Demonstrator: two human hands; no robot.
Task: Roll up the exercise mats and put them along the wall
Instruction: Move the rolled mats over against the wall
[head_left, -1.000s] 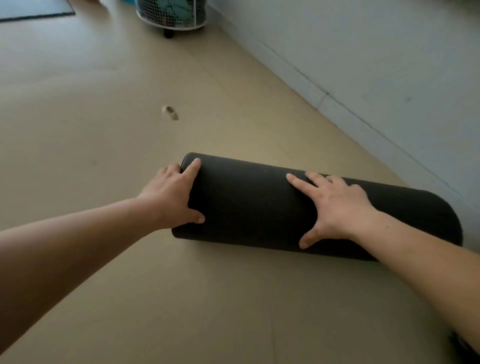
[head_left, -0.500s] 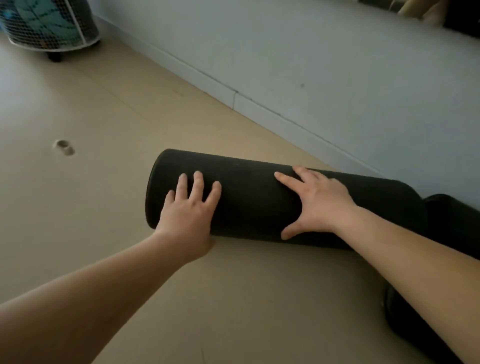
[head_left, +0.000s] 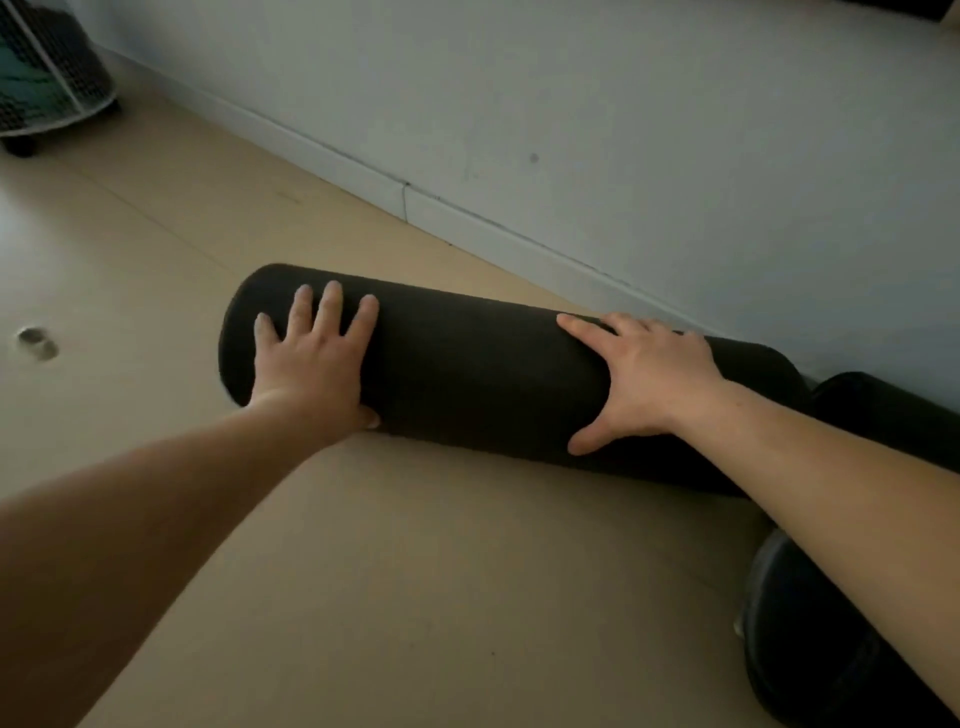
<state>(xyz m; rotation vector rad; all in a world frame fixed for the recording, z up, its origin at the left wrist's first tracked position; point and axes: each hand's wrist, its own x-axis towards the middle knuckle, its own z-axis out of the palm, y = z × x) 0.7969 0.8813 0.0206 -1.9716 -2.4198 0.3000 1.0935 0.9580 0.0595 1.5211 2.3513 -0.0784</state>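
Since a second ago the mat (head_left: 483, 379) has rolled nearer the wall (head_left: 675, 130), and the left hand (head_left: 317, 358) has shifted from the roll's end onto its top. Both hands lie flat with fingers spread: the left near the roll's left end, the right hand (head_left: 649, 384) past its middle, thumb down the near side. The mat lies on the floor (head_left: 389, 571) at an angle to the skirting, its right end almost at the wall. More dark rolls (head_left: 883, 410) lie beside that end. A wire basket (head_left: 47, 73) stands at the far left.
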